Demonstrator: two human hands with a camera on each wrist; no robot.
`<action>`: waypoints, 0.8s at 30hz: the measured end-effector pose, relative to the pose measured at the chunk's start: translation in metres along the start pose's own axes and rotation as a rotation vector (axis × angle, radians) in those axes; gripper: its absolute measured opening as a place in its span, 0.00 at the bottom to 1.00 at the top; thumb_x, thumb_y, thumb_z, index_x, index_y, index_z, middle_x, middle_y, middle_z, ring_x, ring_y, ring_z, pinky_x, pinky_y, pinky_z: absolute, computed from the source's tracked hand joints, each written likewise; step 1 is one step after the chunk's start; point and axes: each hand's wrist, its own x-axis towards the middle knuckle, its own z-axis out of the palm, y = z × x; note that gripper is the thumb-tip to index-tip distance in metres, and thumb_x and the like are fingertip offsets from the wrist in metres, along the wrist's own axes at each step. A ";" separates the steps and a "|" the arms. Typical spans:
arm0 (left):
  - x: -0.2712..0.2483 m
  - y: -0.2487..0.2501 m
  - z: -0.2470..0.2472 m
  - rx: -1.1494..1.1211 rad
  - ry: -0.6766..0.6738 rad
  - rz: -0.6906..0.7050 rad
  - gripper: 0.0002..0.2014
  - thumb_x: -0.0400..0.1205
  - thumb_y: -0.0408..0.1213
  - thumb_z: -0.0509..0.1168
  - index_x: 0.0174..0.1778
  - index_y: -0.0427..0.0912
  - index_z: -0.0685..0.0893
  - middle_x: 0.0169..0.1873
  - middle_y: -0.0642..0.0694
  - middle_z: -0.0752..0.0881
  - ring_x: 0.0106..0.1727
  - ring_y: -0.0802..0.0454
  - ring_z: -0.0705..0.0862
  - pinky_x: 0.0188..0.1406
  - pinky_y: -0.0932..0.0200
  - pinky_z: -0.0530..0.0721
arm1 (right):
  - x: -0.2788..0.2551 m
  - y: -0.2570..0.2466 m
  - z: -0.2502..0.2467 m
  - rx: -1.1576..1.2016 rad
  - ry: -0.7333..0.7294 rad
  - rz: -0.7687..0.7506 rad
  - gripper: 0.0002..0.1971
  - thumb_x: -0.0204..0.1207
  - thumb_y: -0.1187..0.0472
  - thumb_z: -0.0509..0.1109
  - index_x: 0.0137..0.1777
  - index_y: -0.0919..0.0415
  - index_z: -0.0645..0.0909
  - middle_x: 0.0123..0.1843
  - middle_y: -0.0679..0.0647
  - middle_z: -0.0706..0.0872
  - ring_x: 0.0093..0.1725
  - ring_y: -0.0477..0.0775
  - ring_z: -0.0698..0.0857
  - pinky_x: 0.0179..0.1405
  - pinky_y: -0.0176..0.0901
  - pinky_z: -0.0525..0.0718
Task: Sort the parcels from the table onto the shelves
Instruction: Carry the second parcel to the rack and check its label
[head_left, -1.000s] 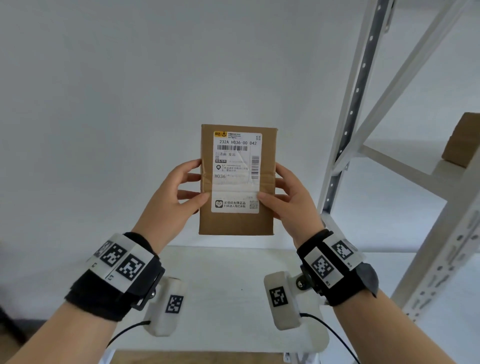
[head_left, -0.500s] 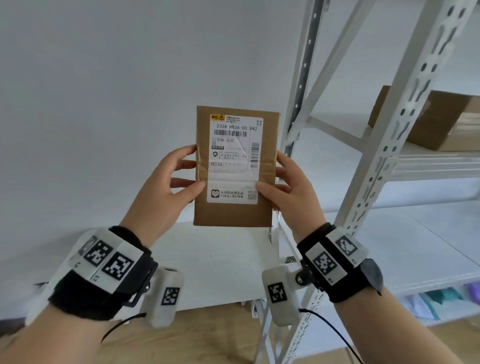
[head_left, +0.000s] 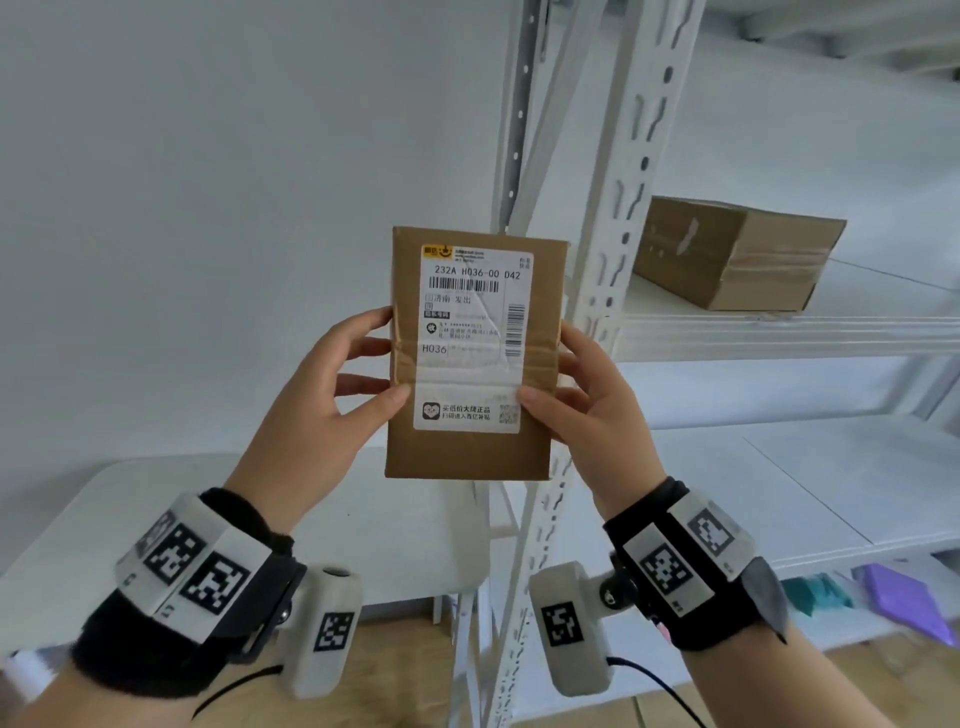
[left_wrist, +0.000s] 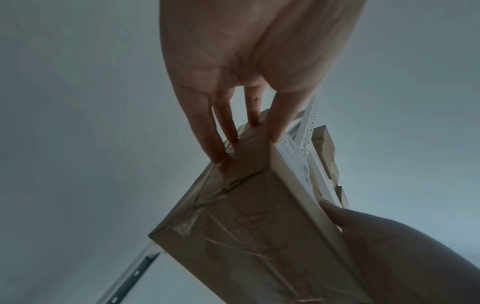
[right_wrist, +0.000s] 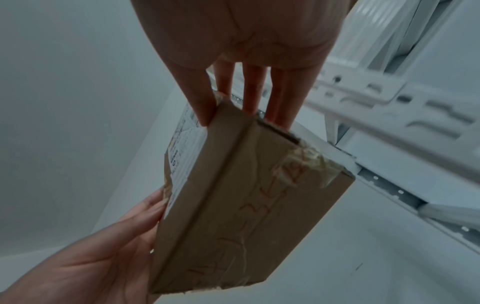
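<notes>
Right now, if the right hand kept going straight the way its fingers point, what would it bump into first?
The right hand already grips the parcel, so that is first in line. Its fingers point up and left, away from the shelf post; beyond the parcel only the wall shows, though depth is unclear.

Blurred purple item (head_left: 906, 597) under shelving

A plain white wall (head_left: 208, 208) backs a white tabletop (head_left: 130, 509) beside white slotted metal shelving (head_left: 618, 260), above a wooden floor (head_left: 405, 670), all in soft, even light.
</notes>
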 end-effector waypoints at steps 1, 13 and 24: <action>-0.004 0.007 0.013 -0.002 -0.003 -0.002 0.25 0.78 0.39 0.66 0.58 0.77 0.66 0.57 0.68 0.78 0.53 0.72 0.81 0.46 0.69 0.79 | -0.006 0.000 -0.015 -0.002 0.001 -0.003 0.29 0.73 0.68 0.71 0.70 0.40 0.73 0.58 0.50 0.86 0.55 0.62 0.87 0.55 0.61 0.88; -0.037 0.066 0.160 -0.052 -0.041 0.029 0.25 0.78 0.37 0.67 0.63 0.70 0.68 0.57 0.67 0.78 0.53 0.73 0.81 0.42 0.82 0.77 | -0.064 0.011 -0.173 -0.043 0.031 0.011 0.29 0.71 0.64 0.72 0.68 0.36 0.74 0.58 0.50 0.87 0.55 0.61 0.88 0.53 0.63 0.88; -0.017 0.077 0.260 -0.091 -0.167 0.003 0.26 0.78 0.38 0.67 0.68 0.65 0.68 0.57 0.67 0.78 0.52 0.73 0.80 0.43 0.82 0.77 | -0.077 0.037 -0.270 -0.090 0.140 0.092 0.29 0.74 0.67 0.71 0.70 0.39 0.73 0.58 0.50 0.87 0.55 0.59 0.88 0.53 0.62 0.88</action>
